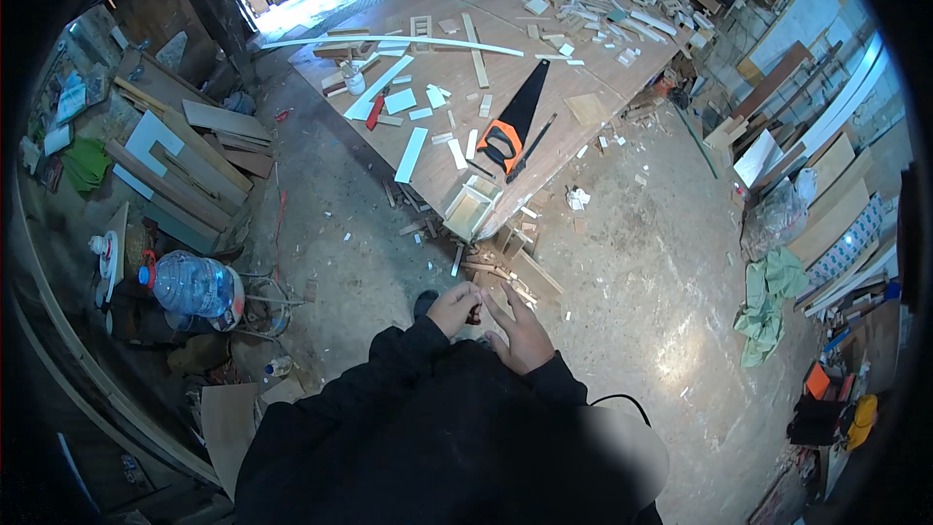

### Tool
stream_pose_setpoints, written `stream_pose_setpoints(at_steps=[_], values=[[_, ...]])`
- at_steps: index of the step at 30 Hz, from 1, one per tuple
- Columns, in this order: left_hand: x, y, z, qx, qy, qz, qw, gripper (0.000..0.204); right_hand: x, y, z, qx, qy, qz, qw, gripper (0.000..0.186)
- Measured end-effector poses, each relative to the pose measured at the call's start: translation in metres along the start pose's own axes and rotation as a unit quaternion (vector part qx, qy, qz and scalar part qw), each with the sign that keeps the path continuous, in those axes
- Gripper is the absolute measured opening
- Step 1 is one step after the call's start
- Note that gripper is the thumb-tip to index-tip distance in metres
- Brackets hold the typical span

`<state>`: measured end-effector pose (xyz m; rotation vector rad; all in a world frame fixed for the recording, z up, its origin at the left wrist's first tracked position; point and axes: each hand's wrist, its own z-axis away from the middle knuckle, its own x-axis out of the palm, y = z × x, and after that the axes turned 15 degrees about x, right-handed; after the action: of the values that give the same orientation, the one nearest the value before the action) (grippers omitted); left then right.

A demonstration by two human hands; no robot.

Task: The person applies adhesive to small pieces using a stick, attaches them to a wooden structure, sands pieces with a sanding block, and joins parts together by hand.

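Observation:
My left hand [453, 309] is held in front of my body with its fingers curled together. What they hold, if anything, is too small to make out; a dark reddish patch shows just beside the fingertips. Close by, my right hand [523, 333] has its fingers stretched and apart, with the index fingertip near the left hand. Beyond both hands, at the near corner of the wooden table [389, 131], sits a small open wooden box [473, 206]. A handsaw [520, 117] with an orange and black handle lies on the table past the box.
Wood offcuts [400, 100], a red-handled tool [376, 112] and a white jar [353, 78] lie about the tabletop. Scraps are strewn under its near corner. A large water bottle [194, 284] stands at left; boards [836, 194] and a green sack [771, 303] are at right.

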<state>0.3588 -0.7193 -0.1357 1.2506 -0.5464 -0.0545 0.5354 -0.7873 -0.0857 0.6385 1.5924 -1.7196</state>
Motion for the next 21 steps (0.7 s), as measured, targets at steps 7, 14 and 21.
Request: stream_pose_setpoints(at_steps=[7, 14, 21], values=[[-0.010, 0.003, -0.005, 0.051, -0.066, -0.094, 0.992, 0.015, 0.001, -0.001, -0.010, 0.008, -0.007, -0.016, 1.000, 0.071], [-0.035, 0.012, -0.017, 0.065, -0.093, -0.159, 0.981, 0.018, 0.008, -0.001, -0.031, 0.014, -0.019, -0.031, 0.999, 0.067], [-0.100, 0.027, -0.063, 0.074, -0.062, -0.119, 0.988, 0.014, 0.016, -0.012, -0.073, 0.016, -0.038, -0.132, 0.990, 0.069]])
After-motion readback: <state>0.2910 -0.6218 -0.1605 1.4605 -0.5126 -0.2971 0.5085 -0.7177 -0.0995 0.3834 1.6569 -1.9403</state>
